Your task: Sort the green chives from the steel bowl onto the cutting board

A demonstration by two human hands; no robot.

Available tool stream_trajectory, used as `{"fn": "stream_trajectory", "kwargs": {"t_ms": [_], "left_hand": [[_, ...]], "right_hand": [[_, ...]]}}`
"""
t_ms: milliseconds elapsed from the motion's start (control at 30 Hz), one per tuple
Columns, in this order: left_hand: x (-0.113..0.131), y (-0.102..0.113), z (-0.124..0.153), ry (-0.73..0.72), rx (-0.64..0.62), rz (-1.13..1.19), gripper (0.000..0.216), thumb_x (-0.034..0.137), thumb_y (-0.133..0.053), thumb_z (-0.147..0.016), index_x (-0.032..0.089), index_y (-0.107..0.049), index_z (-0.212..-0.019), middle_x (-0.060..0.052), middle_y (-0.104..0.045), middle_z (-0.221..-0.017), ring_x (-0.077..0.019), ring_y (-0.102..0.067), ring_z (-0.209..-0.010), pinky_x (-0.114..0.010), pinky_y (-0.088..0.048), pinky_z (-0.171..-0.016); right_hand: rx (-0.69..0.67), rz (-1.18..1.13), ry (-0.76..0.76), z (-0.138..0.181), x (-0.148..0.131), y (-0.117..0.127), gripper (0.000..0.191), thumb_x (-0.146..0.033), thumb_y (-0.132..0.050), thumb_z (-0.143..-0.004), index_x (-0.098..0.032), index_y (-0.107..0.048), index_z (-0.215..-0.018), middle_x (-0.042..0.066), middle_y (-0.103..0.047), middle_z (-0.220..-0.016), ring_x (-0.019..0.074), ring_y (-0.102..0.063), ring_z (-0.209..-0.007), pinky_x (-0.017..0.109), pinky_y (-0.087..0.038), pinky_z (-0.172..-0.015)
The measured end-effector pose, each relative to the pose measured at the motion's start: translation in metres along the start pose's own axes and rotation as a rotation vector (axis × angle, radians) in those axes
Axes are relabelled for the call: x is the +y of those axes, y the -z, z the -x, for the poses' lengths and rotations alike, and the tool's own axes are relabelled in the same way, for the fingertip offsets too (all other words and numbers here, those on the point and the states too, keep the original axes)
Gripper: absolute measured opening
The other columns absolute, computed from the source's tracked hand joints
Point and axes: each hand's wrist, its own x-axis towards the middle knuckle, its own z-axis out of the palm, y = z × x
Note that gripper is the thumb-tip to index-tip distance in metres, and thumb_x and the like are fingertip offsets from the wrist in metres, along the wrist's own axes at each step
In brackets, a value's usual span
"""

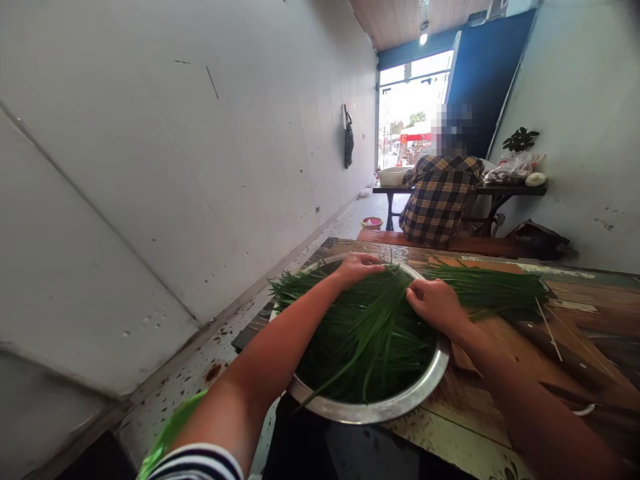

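A large round metal basin (367, 415) sits on the wooden table before me, filled with long, flat green garlic chives (373, 333). My right hand (436, 303) is at the basin's right rim, its fingers closed around the gathered end of a bunch whose leaves fan out towards me. Across the basin, my left hand (357, 268) reaches to the far rim, thumb and fingertips pinching at chive ends there; the fingertips partly hide what they hold. Beyond my right hand, another pile of garlic chives (495, 288) lies on the table.
Thin sticks (549, 330) lie on the wooden table (480, 420) at right. A person in a plaid shirt (443, 200) sits ahead with their back to me, at another table holding a white tub (393, 176) and plastic bags (510, 170). A white wall (190, 167) runs along the left.
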Motion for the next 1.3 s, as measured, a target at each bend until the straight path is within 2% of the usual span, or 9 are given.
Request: {"fn": "stream_trajectory", "kwargs": {"t_ms": [67, 267, 467, 633, 900, 1167, 1300], "left_hand": [[0.0, 0.001, -0.001, -0.004, 0.008, -0.013, 0.039, 0.033, -0.077, -0.056, 0.01, -0.072, -0.088, -0.007, -0.069, -0.078, -0.0127, -0.059, -0.068, -0.026, -0.048, -0.069], [-0.007, 0.003, -0.006, -0.034, 0.155, -0.112, 0.029, 0.036, -0.07, -0.064, 0.01, -0.073, -0.078, -0.004, -0.066, -0.066, -0.0092, -0.053, -0.06, -0.021, -0.041, -0.058], [-0.011, 0.0, -0.008, 0.018, 0.211, -0.046, 0.027, 0.036, -0.064, -0.071, 0.01, -0.07, -0.075, -0.003, -0.065, -0.062, -0.0046, -0.038, -0.046, -0.019, -0.031, -0.047], [-0.001, -0.004, -0.001, 0.066, 0.173, 0.07, 0.025, 0.032, -0.063, -0.074, 0.008, -0.068, -0.079, -0.005, -0.068, -0.066, -0.0036, -0.039, -0.044, -0.018, -0.03, -0.044], [0.008, -0.004, 0.006, 0.101, 0.022, 0.157, 0.022, 0.026, -0.068, -0.072, 0.007, -0.066, -0.085, -0.005, -0.068, -0.068, -0.0027, -0.044, -0.044, -0.017, -0.031, -0.045], [0.01, -0.009, 0.007, 0.126, 0.014, 0.161, 0.009, 0.016, -0.061, -0.077, 0.009, -0.058, -0.08, -0.003, -0.067, -0.062, -0.0047, -0.052, -0.046, -0.017, -0.035, -0.046], [0.009, -0.01, 0.005, 0.148, -0.02, 0.162, 0.009, 0.012, -0.057, -0.077, 0.009, -0.057, -0.086, -0.003, -0.068, -0.063, -0.0056, -0.054, -0.048, -0.017, -0.038, -0.048]], "right_hand": [[0.008, 0.004, -0.002, 0.0, 0.0, 0.0, 0.029, -0.031, -0.042, -0.081, -0.02, -0.062, -0.065, 0.002, -0.065, -0.063, 0.0134, -0.051, -0.056, 0.027, -0.031, -0.064], [0.038, -0.005, 0.018, 0.001, -0.001, 0.003, 0.029, -0.032, -0.042, -0.081, -0.02, -0.062, -0.064, 0.001, -0.063, -0.06, 0.0139, -0.05, -0.056, 0.027, -0.031, -0.061], [0.049, -0.047, 0.051, 0.002, -0.005, 0.008, 0.028, -0.031, -0.043, -0.08, -0.02, -0.062, -0.062, 0.001, -0.06, -0.055, 0.0136, -0.05, -0.056, 0.026, -0.03, -0.058], [0.003, -0.05, 0.014, 0.001, -0.005, 0.009, 0.027, -0.031, -0.043, -0.08, -0.02, -0.062, -0.064, 0.002, -0.063, -0.059, 0.0144, -0.05, -0.058, 0.025, -0.031, -0.06], [0.009, -0.009, -0.007, 0.001, -0.004, 0.006, 0.027, -0.031, -0.045, -0.08, -0.02, -0.063, -0.065, 0.002, -0.064, -0.06, 0.0151, -0.05, -0.058, 0.026, -0.031, -0.06], [0.055, -0.021, 0.035, 0.001, -0.002, 0.004, 0.028, -0.031, -0.044, -0.08, -0.02, -0.063, -0.063, 0.001, -0.063, -0.058, 0.0136, -0.049, -0.054, 0.026, -0.032, -0.06], [0.065, -0.026, 0.032, 0.001, -0.003, 0.005, 0.028, -0.031, -0.043, -0.08, -0.02, -0.062, -0.062, 0.001, -0.062, -0.056, 0.0132, -0.05, -0.054, 0.026, -0.031, -0.059]]}}
